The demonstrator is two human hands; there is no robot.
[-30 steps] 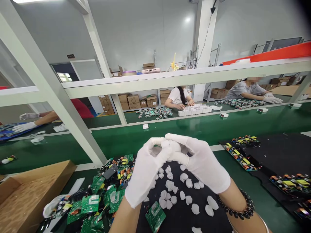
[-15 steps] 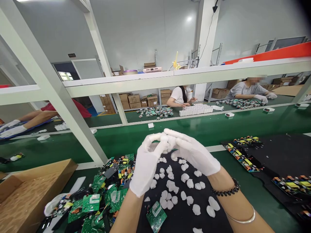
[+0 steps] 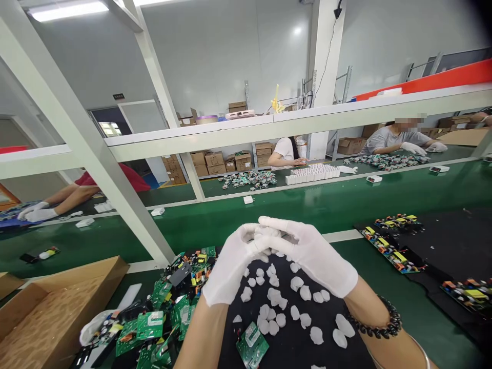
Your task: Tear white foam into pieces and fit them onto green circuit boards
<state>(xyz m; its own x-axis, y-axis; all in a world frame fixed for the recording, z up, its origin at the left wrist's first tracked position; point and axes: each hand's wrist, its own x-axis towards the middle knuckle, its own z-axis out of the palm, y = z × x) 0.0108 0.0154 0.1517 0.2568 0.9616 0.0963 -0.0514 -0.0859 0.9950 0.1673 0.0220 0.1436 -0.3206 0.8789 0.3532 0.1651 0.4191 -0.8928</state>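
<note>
In white gloves, my left hand (image 3: 228,264) and my right hand (image 3: 321,256) meet above a black mat (image 3: 284,348). Their fingertips are pressed together around a soft white lump (image 3: 268,231), which looks like putty and is largely covered by the fingers. Several small flattened white lumps (image 3: 274,295) lie scattered on the mat beneath. One green circuit board (image 3: 252,346) rests near the mat's front, below my left wrist. Left of my left forearm is a heap of circuit boards (image 3: 149,325), some with their components facing up.
A cardboard box (image 3: 82,287) stands at the left. More boards (image 3: 392,251) are lined up on dark sheeting at the right. Beyond my hands runs a green conveyor belt (image 3: 307,205) carrying white adapters (image 3: 248,200). A slanted frame post (image 3: 96,169) rises at left. Co-workers sit across the belt.
My right fingers have come down and in over the white lump, closing against my left fingertips. The view has shifted slightly. Adapters on the belt have moved rightward.
</note>
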